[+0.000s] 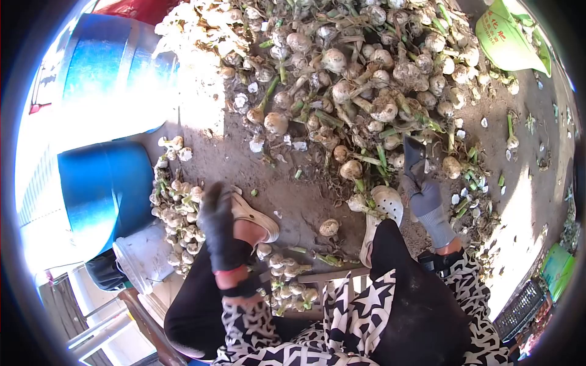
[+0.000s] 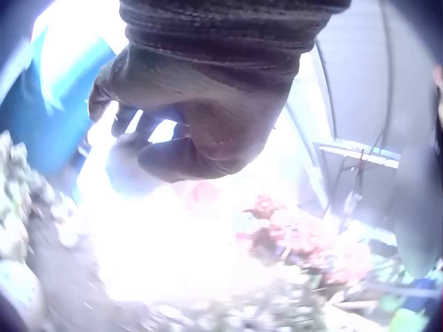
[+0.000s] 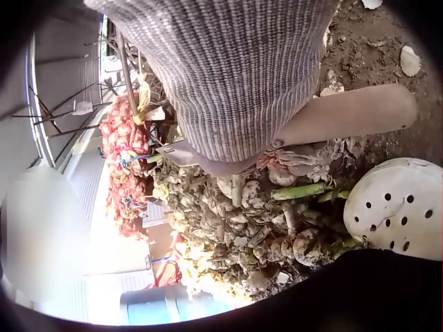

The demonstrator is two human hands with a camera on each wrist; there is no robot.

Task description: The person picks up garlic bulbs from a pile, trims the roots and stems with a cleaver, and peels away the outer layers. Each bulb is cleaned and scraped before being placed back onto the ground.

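My left hand, in a dark glove, hangs over a small pile of trimmed garlic bulbs by the left shoe. In the left wrist view that hand has loosely bent fingers and a gap inside the thumb; nothing held is visible through the glare. My right hand, in a grey knit glove, grips a knife near the right shoe. In the right wrist view the wooden handle sticks out past the gloved hand; the fingers are mostly hidden. A large heap of garlic with stems lies ahead.
Blue barrels and a whitish bucket stand at the left. A single bulb lies on the ground between the pale shoes. A green sack is at the upper right, a black crate at the lower right.
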